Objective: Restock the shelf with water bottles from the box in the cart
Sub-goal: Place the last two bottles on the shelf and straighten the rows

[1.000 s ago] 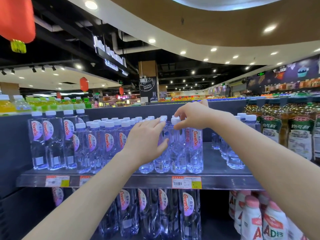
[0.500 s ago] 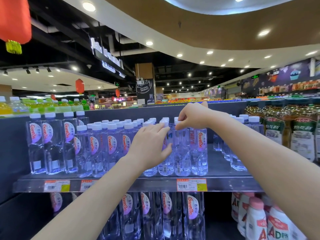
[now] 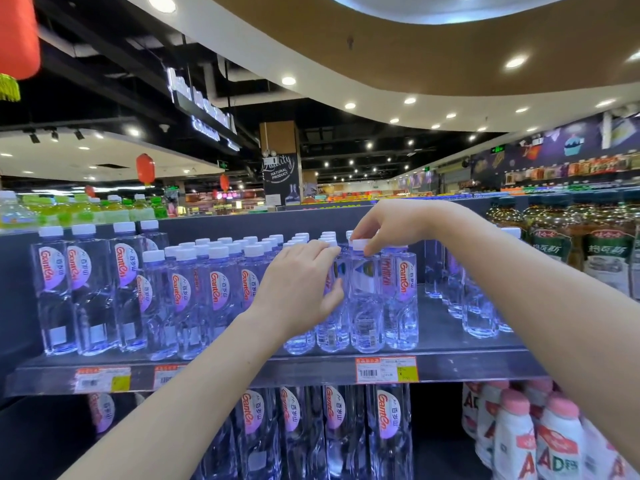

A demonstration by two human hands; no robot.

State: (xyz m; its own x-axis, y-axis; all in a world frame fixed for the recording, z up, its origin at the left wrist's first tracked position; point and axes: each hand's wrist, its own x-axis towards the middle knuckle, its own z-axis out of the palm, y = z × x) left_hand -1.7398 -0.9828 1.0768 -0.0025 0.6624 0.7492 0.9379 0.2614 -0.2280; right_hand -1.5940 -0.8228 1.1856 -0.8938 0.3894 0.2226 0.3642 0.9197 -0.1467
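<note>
- Two forearms enter from the lower edge of the head view, both bare along all the length that shows, with no sleeve edge in sight.
- Left hand (image 3: 300,289): bare, no glove; no ring, watch or band shows on the back of the hand or at the wrist.
- Right hand (image 3: 388,225): bare as well, wrist unadorned; fingernails look short and unpainted where they show.
- No clothing can be made out anywhere on either arm.
</note>
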